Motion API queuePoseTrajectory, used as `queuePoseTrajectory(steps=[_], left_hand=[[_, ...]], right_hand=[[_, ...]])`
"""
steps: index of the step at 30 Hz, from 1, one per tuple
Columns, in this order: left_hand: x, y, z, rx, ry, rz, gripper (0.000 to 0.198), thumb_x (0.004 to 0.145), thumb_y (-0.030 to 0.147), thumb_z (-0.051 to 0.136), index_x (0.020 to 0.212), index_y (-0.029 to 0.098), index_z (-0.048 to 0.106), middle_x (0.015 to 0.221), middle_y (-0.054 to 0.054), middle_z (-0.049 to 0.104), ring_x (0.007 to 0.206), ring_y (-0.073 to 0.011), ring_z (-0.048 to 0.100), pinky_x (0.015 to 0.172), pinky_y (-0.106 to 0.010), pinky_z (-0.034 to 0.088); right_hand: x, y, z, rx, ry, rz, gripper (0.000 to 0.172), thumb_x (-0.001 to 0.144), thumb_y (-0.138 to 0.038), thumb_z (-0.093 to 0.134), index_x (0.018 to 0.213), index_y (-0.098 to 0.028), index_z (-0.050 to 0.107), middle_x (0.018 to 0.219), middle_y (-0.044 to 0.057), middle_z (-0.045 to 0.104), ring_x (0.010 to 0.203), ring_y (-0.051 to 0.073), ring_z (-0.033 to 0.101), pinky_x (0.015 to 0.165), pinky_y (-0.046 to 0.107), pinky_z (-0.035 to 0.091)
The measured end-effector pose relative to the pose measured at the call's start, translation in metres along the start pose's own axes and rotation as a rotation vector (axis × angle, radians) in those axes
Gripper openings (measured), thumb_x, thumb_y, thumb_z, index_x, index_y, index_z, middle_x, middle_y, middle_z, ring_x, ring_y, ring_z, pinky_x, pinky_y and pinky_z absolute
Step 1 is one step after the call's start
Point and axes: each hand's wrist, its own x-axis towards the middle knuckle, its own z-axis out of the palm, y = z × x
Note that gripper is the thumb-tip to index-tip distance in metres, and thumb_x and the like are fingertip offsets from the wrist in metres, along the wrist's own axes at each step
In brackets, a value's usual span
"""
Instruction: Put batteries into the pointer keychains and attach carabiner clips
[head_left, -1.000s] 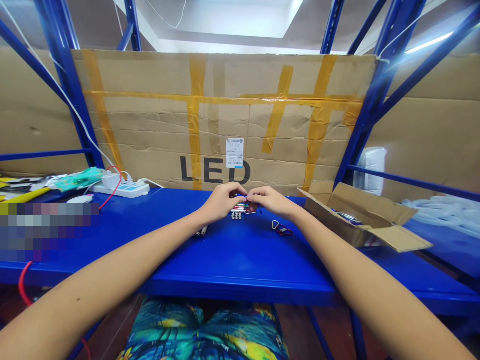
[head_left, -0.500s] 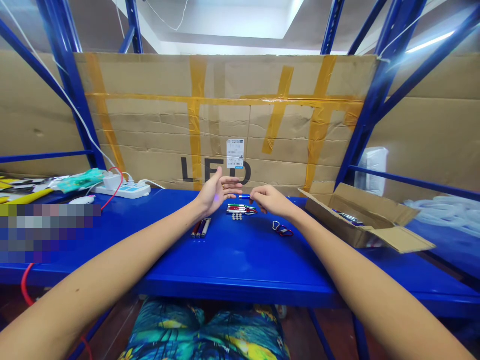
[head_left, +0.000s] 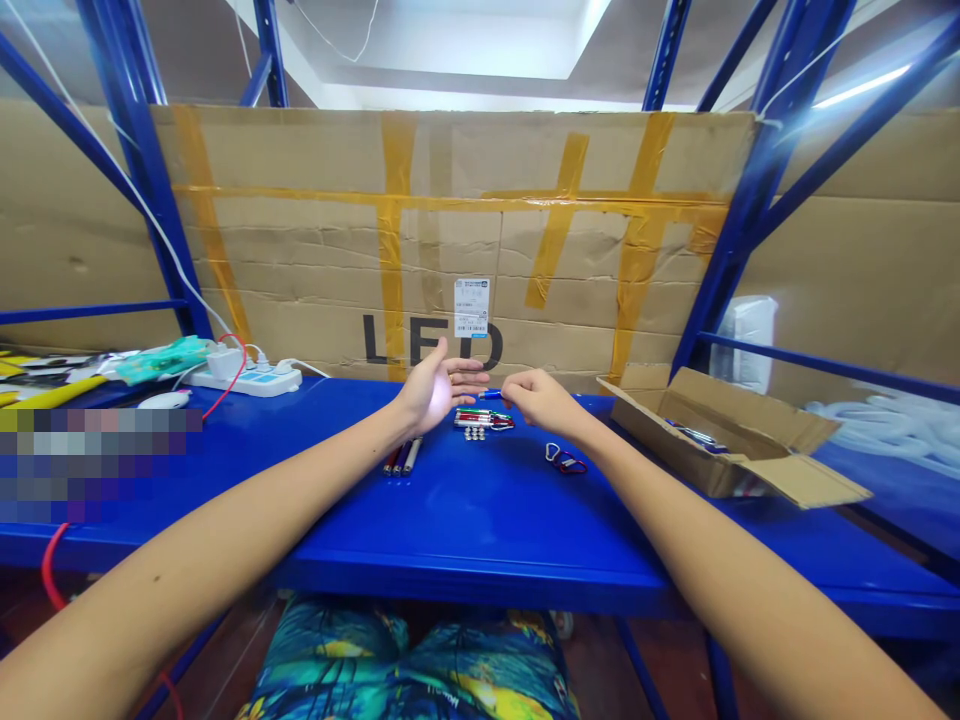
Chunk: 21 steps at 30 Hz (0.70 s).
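My right hand [head_left: 541, 400] is closed on a small blue flashlight [head_left: 490, 395], whose end points left toward my other palm. A whitish light spot falls on the palm of my left hand [head_left: 435, 388], which is open with its fingers spread and holds nothing. Below and between the hands lie green, red and silver tubes [head_left: 480, 418] with a clip at the right end. Several small button cells [head_left: 475, 434] sit just in front of them. Several thin pens [head_left: 403, 458] lie under my left wrist. Two carabiners [head_left: 565, 459] rest near my right wrist.
An open cardboard box [head_left: 675, 430] with metallic items stands at the right on the blue table [head_left: 450, 530]. At the left are a white power strip [head_left: 259, 378], a red cable and packaged items. A large taped cardboard sheet [head_left: 315, 240] rises behind.
The light on my left palm has turned from a faint violet spot to a brighter whitish one. The blue flashlight is slightly tilted now; both hands have barely moved.
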Motion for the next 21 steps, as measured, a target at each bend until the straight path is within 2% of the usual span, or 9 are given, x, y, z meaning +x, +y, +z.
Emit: queuePoseTrajectory(steps=[9,16,21], left_hand=[[0.001,-0.003,0.000,-0.011,-0.021,-0.019,0.073,0.081,0.079,0.036,0.099,0.014,0.065,0.107,-0.018,0.071,0.101,-0.0302,0.064,0.082,-0.042,0.049],[0.001,-0.004,-0.001,0.020,-0.024,-0.028,0.076,0.083,0.080,0.030,0.100,0.015,0.065,0.108,-0.017,0.070,0.096,-0.0282,0.065,0.082,-0.041,0.050],[0.002,-0.005,-0.003,0.043,-0.027,-0.029,0.076,0.083,0.080,0.029,0.102,0.015,0.065,0.110,-0.017,0.070,0.097,-0.0286,0.065,0.082,-0.041,0.050]], right_hand=[[0.001,0.000,0.000,0.048,0.011,0.017,0.026,0.079,-0.027,0.040,0.057,-0.018,0.051,0.045,-0.003,0.038,0.047,0.011,0.038,0.050,0.026,0.029],[0.003,0.010,0.004,-0.158,0.046,-0.023,0.044,0.093,-0.041,0.036,0.054,-0.021,0.033,0.049,-0.003,0.035,0.050,0.011,0.031,0.052,0.028,0.022],[0.003,0.009,0.007,-0.275,0.071,-0.038,0.045,0.095,-0.040,0.033,0.054,-0.020,0.032,0.049,-0.002,0.035,0.051,0.011,0.031,0.054,0.029,0.020]])
